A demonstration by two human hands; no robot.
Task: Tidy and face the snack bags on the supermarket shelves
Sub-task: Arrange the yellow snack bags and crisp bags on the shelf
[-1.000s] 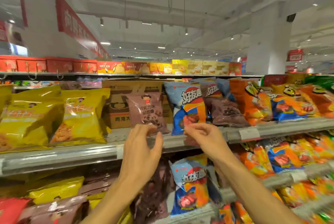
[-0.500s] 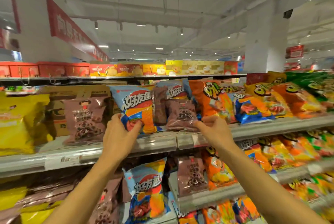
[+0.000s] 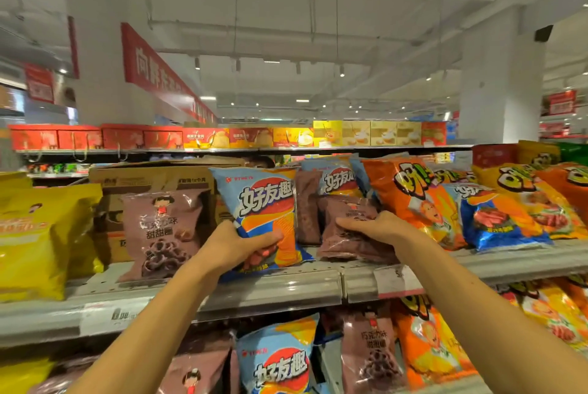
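Blue chip bag stands upright at the shelf edge, gripped low by the left hand; the right hand clutches a slumped brown bag beside it. Crinkly film could slip, tipping either bag off the lip.

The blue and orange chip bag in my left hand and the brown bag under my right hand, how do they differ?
The blue and orange chip bag stands upright, printed front facing out; the brown snack bag lies tilted back and crumpled. The left hand grips the blue bag's lower edge; the right hand grasps the brown one from above. Both sit on the same grey metal shelf.
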